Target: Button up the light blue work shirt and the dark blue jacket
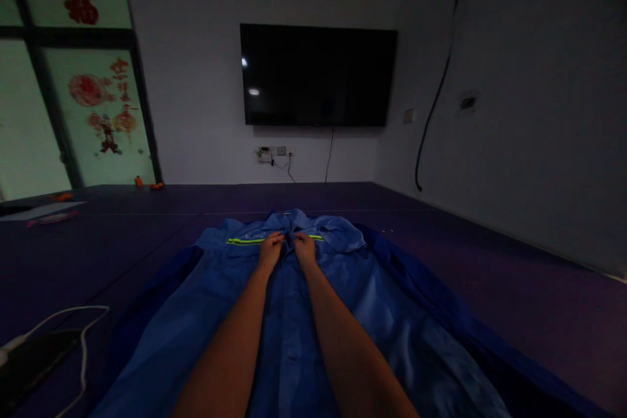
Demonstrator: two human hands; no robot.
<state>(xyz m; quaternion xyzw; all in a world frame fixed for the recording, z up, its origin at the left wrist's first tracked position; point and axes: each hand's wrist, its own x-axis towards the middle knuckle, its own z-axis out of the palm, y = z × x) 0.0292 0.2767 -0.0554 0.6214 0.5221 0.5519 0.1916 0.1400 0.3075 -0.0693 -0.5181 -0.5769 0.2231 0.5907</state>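
A blue work shirt (274,326) with a collar, darker blue sleeves and a yellow-green chest stripe lies spread out, front side up. Both of my arms reach along it towards the collar. My left hand (271,249) has its fingers closed on the front placket just below the collar. Across from it, my right hand (304,248) pinches the other edge of the placket. The fingertips of the two hands are a short distance apart. Whether a button sits between them is too small and dark to see.
The shirt lies on a dark purple surface (490,261). A black device (42,356) with a white cable (84,346) is at the lower left. Small orange objects (155,186) lie near the glass door (98,104). A television (318,75) hangs on the far wall.
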